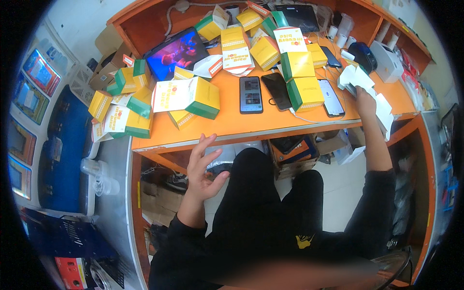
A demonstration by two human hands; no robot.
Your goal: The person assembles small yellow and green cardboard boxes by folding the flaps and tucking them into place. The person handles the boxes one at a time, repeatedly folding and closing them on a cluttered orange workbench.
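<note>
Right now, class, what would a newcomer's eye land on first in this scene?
First, the bright orange desk, strewn with yellow, green and white folding cartons, mostly on its left and back. Next, a glowing tablet propped at the back left and three dark phones lying in a row near the front edge. The left hand hangs open below the desk edge, while the right hand reaches to white papers at the far right.

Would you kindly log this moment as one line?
left hand: open, empty, raised below desk edge | right hand: grasping white paper slips at desk's right end
</note>
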